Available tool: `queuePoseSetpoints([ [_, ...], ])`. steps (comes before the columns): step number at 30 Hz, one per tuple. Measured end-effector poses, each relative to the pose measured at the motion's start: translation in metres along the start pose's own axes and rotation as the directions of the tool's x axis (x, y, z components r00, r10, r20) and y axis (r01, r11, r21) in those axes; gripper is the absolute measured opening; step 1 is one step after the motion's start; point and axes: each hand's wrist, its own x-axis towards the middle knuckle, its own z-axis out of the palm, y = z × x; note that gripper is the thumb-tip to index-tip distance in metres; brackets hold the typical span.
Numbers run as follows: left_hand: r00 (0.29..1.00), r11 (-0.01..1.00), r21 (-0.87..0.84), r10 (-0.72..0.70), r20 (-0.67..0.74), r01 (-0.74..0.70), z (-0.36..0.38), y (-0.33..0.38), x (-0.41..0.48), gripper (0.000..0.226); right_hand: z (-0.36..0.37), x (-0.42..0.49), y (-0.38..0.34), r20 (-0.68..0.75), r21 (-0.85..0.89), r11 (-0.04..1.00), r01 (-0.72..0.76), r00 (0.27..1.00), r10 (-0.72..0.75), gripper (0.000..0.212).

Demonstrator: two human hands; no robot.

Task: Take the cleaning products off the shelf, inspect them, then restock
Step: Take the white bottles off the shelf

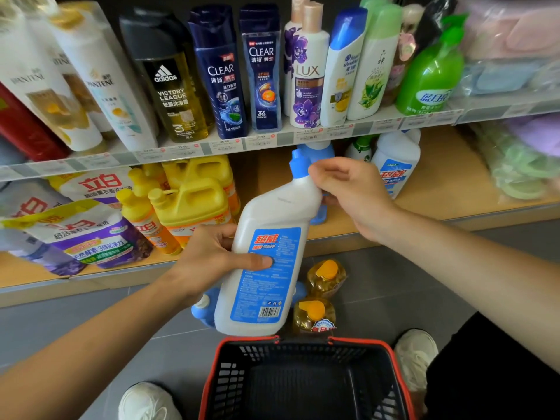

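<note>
Fingers (222,237) of the left hand (212,262) curling round the white bottle (266,213) above the basket (391,353), thumb pressing its blue label (272,286), right hand (351,195) pinching the neck (303,184), fingertips hiding behind it, small print blurring, another bottle (203,310) beyond the basket lying half covered.

Left hand (209,256) grips (thumb flat) — right hand (351,192) pinches.

You hold the white cleaner bottle (266,259) tilted before the lower shelf (439,189), blue cap (298,165) uppermost; your left hand (212,256) grips its body, thumb across the blue label; your right hand (351,192) pinches the neck below the cap; red-rimmed black basket (230,374) on the floor beneath; yellow jugs (194,201) shelved at left.
</note>
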Motion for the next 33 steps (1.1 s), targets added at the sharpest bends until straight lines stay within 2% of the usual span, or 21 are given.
queuePoseSetpoints([
  [2, 0.998, 1.0, -0.022, 0.005, -0.062, -0.007, -0.001, -0.001, 0.001, 0.041, 0.003, -0.006, 0.008, 0.027, -0.026, 0.999, -0.029, 0.999, 0.03, 0.032],
  [4, 0.995, 0.997, -0.074, 0.027, -0.092, -0.034, -0.002, 0.002, 0.001, 0.042, 0.006, -0.015, 0.015, 0.204, -0.021, 0.993, -0.112, 0.972, 0.114, 0.04],
  [7, 0.993, 0.98, -0.179, 0.064, -0.096, -0.081, -0.005, 0.008, 0.002, 0.049, 0.014, -0.031, 0.026, 0.517, -0.067, 0.977, -0.201, 0.83, 0.207, 0.056],
  [9, 0.994, 0.964, -0.248, 0.08, -0.076, -0.096, -0.006, 0.012, 0.001, 0.049, 0.019, -0.04, 0.031, 0.615, -0.047, 0.973, -0.225, 0.761, 0.206, 0.06],
  [11, 0.994, 0.949, -0.296, 0.1, -0.044, -0.108, -0.005, 0.017, -0.003, 0.049, 0.023, -0.048, 0.032, 0.661, 0.049, 0.971, -0.236, 0.736, 0.146, 0.059],
  [13, 0.987, 0.949, -0.272, 0.146, -0.064, -0.158, -0.003, 0.024, -0.006, 0.051, 0.025, -0.054, 0.03, 0.613, 0.128, 0.971, -0.2, 0.786, 0.081, 0.057],
  [15, 0.947, 0.956, -0.122, 0.237, -0.219, -0.268, 0.003, 0.03, -0.011, 0.053, 0.026, -0.061, 0.026, 0.47, 0.128, 0.988, -0.088, 0.882, 0.018, 0.054],
  [17, 0.871, 0.946, 0.0, 0.3, -0.39, -0.325, 0.013, 0.031, -0.019, 0.054, 0.029, -0.067, 0.022, 0.309, 0.037, 0.999, 0.04, 0.95, -0.049, 0.054],
  [19, 0.856, 0.93, 0.006, 0.342, -0.388, -0.368, 0.028, 0.028, -0.029, 0.052, 0.034, -0.073, 0.018, 0.168, -0.092, 0.987, 0.135, 0.979, -0.118, 0.056],
  [21, 0.885, 0.925, -0.031, 0.352, -0.305, -0.379, 0.043, 0.025, -0.037, 0.052, 0.038, -0.08, 0.015, 0.104, -0.183, 0.962, 0.201, 0.977, -0.184, 0.06],
  [24, 0.893, 0.937, -0.092, 0.288, -0.346, -0.338, 0.046, 0.03, -0.042, 0.062, 0.043, -0.091, 0.014, 0.224, -0.231, 0.935, 0.269, 0.95, -0.218, 0.063],
  [26, 0.907, 0.941, -0.148, 0.24, -0.346, -0.305, 0.035, 0.033, -0.045, 0.064, 0.043, -0.096, 0.012, 0.306, -0.179, 0.948, 0.262, 0.931, -0.199, 0.062],
  [28, 0.94, 0.95, -0.208, 0.166, -0.299, -0.234, 0.022, 0.035, -0.048, 0.062, 0.037, -0.094, 0.006, 0.322, -0.097, 0.968, 0.233, 0.927, -0.191, 0.053],
  [30, 0.971, 0.939, -0.304, 0.097, -0.219, -0.162, 0.015, 0.036, -0.05, 0.063, 0.033, -0.088, -0.003, 0.31, -0.094, 0.961, 0.261, 0.925, -0.221, 0.044],
  [31, 0.982, 0.923, -0.36, 0.082, -0.17, -0.139, 0.014, 0.035, -0.051, 0.062, 0.032, -0.085, -0.006, 0.312, -0.093, 0.962, 0.258, 0.925, -0.218, 0.051],
  [33, 0.99, 0.876, -0.462, 0.112, -0.088, -0.14, 0.014, 0.036, -0.053, 0.055, 0.033, -0.085, -0.014, 0.383, 0.034, 0.999, 0.025, 0.923, -0.036, 0.08],
])
